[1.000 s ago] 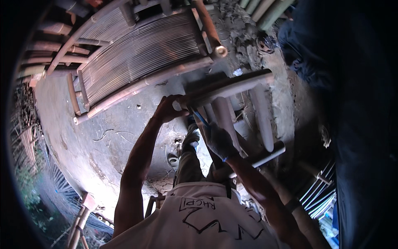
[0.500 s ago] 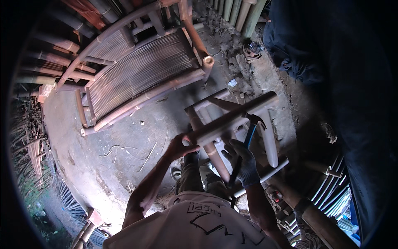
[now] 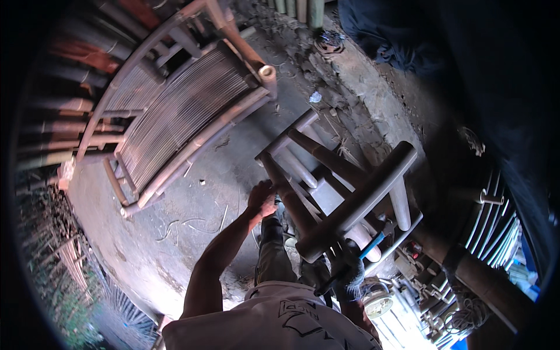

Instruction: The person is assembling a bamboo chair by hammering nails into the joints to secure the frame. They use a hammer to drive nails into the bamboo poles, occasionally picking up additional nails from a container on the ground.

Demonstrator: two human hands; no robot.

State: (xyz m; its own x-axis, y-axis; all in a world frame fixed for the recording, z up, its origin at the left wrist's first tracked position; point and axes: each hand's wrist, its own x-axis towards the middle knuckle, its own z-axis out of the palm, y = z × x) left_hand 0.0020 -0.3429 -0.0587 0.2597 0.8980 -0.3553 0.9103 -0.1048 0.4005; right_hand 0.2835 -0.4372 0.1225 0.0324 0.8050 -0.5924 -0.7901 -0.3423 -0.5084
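Observation:
A bamboo frame (image 3: 291, 201) of joined poles stands tilted in front of my legs. Its thick pole (image 3: 364, 201) runs slantwise across the top, toward me. At the frame's left side, my left hand (image 3: 262, 199) is bare, its fingers curled against a side pole and partly hidden. Below the thick pole's near end, my right hand (image 3: 348, 271) wears a dark glove and closes around a hammer (image 3: 373, 245) with a blue and black handle. The hammer's head points away to the right, by the frame's lower poles, and is hard to make out.
A bamboo bench (image 3: 186, 111) with a slatted seat stands at the far left. Cut bamboo poles (image 3: 64, 122) are stacked behind it. Dark cloth (image 3: 396, 41) hangs at the right. A thick bamboo pole (image 3: 472, 283) and a coil of cord (image 3: 466, 312) lie at the lower right.
My left hand has moved from the thick pole's end to the frame's side pole. The frame has turned, its thick pole swinging nearer me. My right hand and the hammer have moved down.

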